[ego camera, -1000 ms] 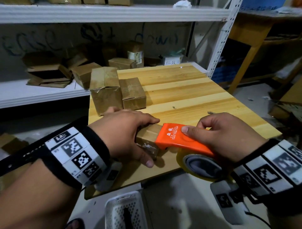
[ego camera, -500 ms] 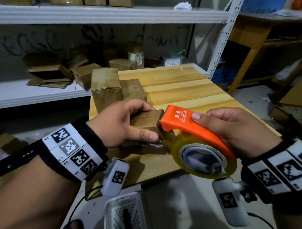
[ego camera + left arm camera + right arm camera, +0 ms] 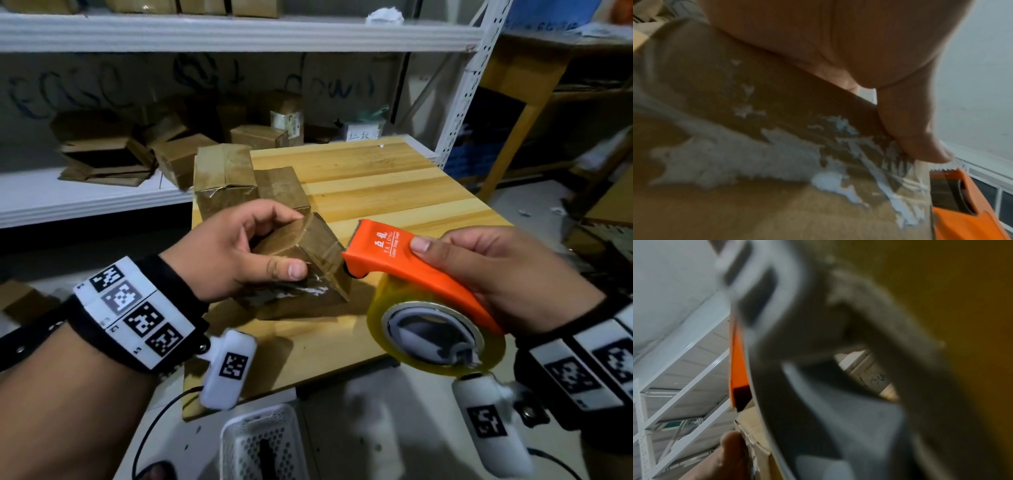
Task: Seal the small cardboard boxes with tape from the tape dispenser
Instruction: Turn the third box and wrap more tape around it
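My left hand (image 3: pixel 239 250) grips a small brown cardboard box (image 3: pixel 308 270), tilted and lifted off the wooden table (image 3: pixel 394 192), thumb on its near face. White torn label scraps mark that face (image 3: pixel 777 154). My right hand (image 3: pixel 507 274) holds the orange tape dispenser (image 3: pixel 404 260) with its yellowish tape roll (image 3: pixel 435 339) below. The dispenser's toothed front end touches the box's right corner, where shiny tape runs over the edge. The right wrist view is mostly blurred roll (image 3: pixel 838 369) with a strip of orange dispenser (image 3: pixel 737 363).
Two more cardboard boxes (image 3: pixel 222 178) (image 3: pixel 281 188) stand at the table's back left. White metal shelving (image 3: pixel 102 202) behind holds several flattened and folded boxes. A white perforated basket (image 3: pixel 263 445) sits below the table's near edge. A wooden table leg (image 3: pixel 513 126) stands at right.
Both hands have risen from the table's front edge. The box has been lifted and tilted, and the dispenser has swung from the box's top round to its right corner.
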